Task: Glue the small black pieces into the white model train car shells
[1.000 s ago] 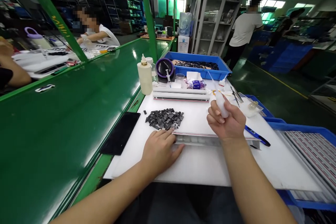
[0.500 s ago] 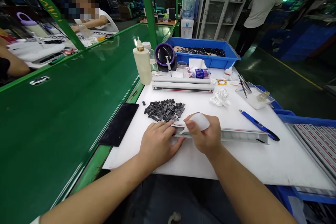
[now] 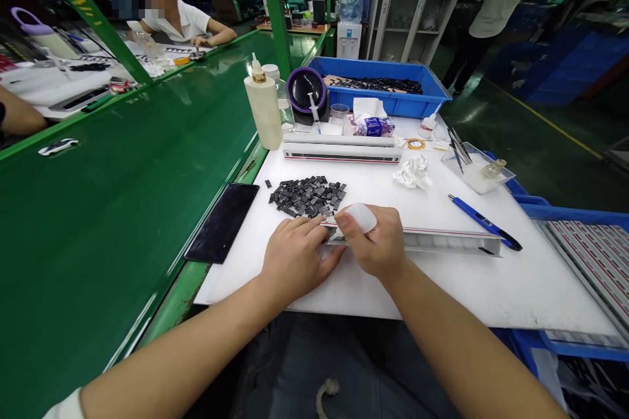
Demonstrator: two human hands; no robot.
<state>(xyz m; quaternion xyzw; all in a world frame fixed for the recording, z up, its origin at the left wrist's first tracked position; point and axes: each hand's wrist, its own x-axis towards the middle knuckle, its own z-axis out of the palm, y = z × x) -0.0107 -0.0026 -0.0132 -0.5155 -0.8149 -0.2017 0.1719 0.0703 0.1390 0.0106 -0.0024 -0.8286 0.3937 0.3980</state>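
My left hand (image 3: 297, 254) grips the left end of a long white-grey plastic housing (image 3: 442, 242) with a thin red line along its edge. The housing lies crosswise on the white work board, its open hollow side facing me. In my right hand (image 3: 381, 243) is a small white squeeze bottle (image 3: 361, 217), tilted with its nozzle down at the hollow, close to my left fingertips. Fingers partly hide the nozzle tip. Just beyond my left hand sits a heap of small black rectangular pieces (image 3: 308, 195).
Behind are another white housing (image 3: 341, 150), a tall cream bottle (image 3: 264, 111), a tissue pack (image 3: 372, 124) and a blue bin (image 3: 383, 99). Crumpled tissue (image 3: 413, 172), a blue pen (image 3: 484, 222) and a tweezers tray (image 3: 479, 170) lie right. A dark phone-like slab (image 3: 223, 222) lies left.
My right hand has moved the squeeze bottle a little left along the housing, nearer my left hand. My left hand keeps its place. A co-worker's arm at the far left has shifted.
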